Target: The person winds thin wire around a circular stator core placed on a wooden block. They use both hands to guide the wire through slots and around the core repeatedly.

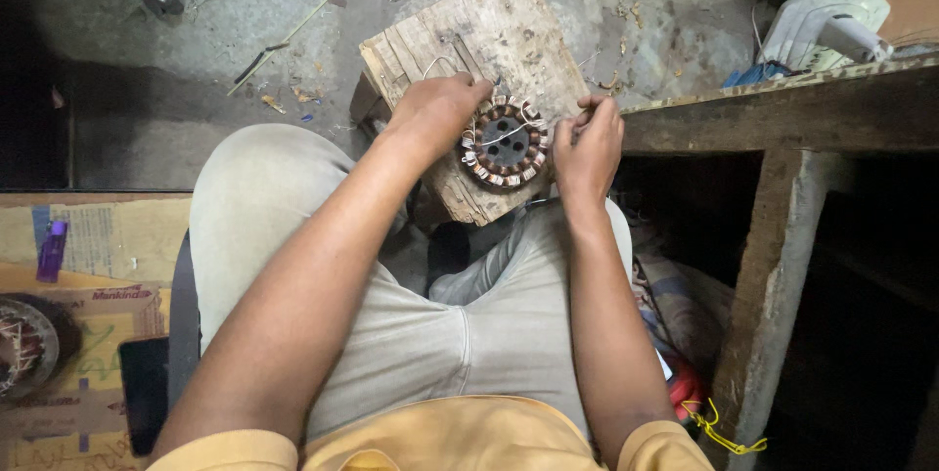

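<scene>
A round motor stator [506, 143] with copper windings and white slot papers lies on a worn wooden block [509, 31] in front of my knees. My left hand [435, 111] rests closed on the stator's left rim and steadies it. My right hand [587, 143] is at its right side, fingers pinched on a thin wire [523, 127] that runs across the stator's top. A short metal tool [468, 55] lies on the block just beyond my left hand.
A wooden bench [782, 109] with a thick leg stands at the right, a white fan part [822, 26] on it. Flattened cardboard [88, 334] lies at the left with a purple lighter [52, 249], a dark phone [144, 393] and another wound stator [24, 349]. A thin stick [293, 31] lies on the concrete floor.
</scene>
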